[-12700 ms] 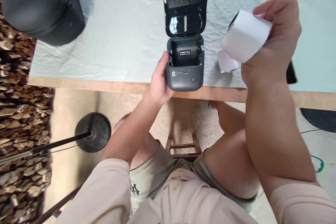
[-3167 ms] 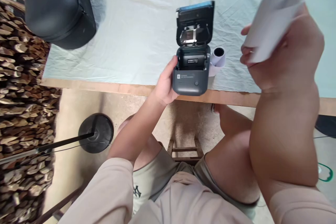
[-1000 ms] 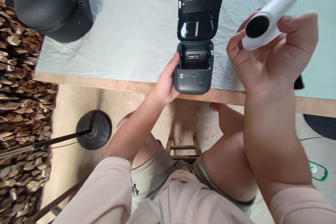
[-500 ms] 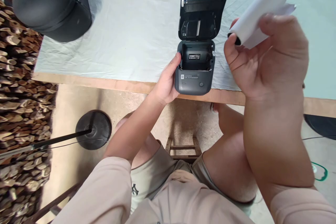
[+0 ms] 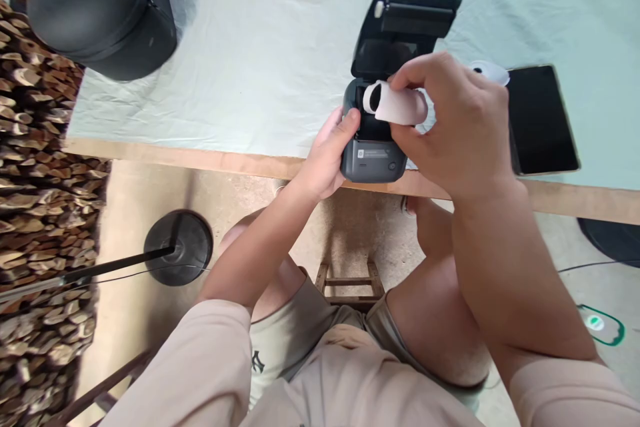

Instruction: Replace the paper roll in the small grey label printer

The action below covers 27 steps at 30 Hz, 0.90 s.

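A small dark grey label printer [image 5: 373, 161] sits at the near edge of the table with its lid [image 5: 407, 27] tipped open. My left hand [image 5: 325, 157] grips the printer's left side. My right hand [image 5: 453, 123] holds a white paper roll [image 5: 395, 103] right over the printer's open paper bay, the roll's hollow end facing left. I cannot tell if the roll touches the bay.
A black tablet [image 5: 540, 119] lies flat to the right of the printer, with another white roll [image 5: 490, 71] peeking out behind my right hand. A black hard case [image 5: 100, 10] stands at the far left of the cloth-covered table [image 5: 250, 67]. Stacked wood lies at the left.
My right hand has come down and left from beside the printer, bringing the paper roll over the open bay. The left hand stays on the printer. The tablet now shows.
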Each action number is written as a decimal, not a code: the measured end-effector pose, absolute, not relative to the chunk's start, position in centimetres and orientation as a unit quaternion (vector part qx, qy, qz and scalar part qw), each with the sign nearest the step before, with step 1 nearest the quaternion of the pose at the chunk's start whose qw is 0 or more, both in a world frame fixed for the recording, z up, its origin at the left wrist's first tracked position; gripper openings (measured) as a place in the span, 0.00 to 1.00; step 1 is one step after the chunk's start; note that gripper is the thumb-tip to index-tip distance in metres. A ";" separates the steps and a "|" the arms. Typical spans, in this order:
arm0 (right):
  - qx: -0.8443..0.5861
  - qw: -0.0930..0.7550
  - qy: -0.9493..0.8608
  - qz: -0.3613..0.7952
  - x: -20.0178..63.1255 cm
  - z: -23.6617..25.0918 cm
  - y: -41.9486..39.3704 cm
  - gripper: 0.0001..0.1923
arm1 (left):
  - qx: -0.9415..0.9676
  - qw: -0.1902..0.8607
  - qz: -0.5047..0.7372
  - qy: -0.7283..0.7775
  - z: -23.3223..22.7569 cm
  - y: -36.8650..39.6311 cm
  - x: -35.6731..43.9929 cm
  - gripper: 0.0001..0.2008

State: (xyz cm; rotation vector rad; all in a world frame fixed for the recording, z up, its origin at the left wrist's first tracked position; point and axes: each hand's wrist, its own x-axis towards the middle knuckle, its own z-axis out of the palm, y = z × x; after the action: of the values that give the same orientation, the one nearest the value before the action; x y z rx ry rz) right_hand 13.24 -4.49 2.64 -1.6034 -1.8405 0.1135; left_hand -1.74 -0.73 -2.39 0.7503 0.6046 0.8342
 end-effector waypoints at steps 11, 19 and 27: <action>-0.572 0.337 -0.747 0.025 13.2 1.4 -4.0 0.06 | 0.336 0.805 0.398 0.284 -2.7 -0.5 -1.8 0.14; -0.519 0.515 -0.677 0.089 13.5 1.4 -4.1 0.03 | 0.402 0.783 0.378 0.287 -3.0 -0.4 -2.7 0.14; -0.504 0.606 -0.554 0.268 13.9 0.5 -3.3 0.13 | 0.408 0.790 0.350 0.293 -2.8 -0.6 -2.7 0.34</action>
State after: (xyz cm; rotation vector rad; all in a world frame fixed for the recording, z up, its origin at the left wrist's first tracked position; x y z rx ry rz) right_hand 13.93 -3.31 0.46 -1.1662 -1.2815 0.6194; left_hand -2.73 -0.58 -2.82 0.8787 0.6312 0.7545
